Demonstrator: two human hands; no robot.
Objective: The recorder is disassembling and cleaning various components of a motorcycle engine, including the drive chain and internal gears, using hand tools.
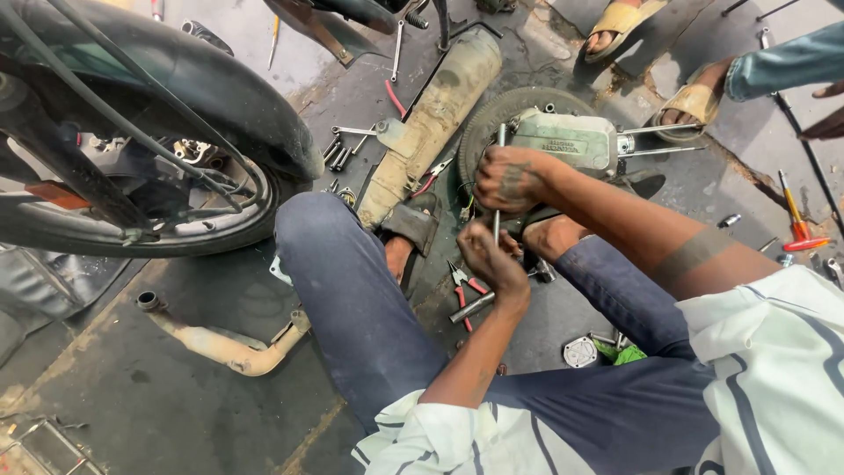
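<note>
A long metal rod tool (498, 189) is held upright by both hands: the right hand (510, 179) is closed around its upper part, the left hand (489, 255) is closed around its lower end. The rod stands against a grey engine casing (563, 141) laid on a tyre (492, 119) on the floor (176, 405). Red-handled pliers (463, 290) lie just below the left hand, beside a dusty exhaust muffler (431, 123).

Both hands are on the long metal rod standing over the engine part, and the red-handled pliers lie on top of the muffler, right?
Not quite. In the head view the red-handled pliers lie on the ground by the left hand, not on the muffler. Both hands, right hand included, do hold the rod over the engine part.
</note>
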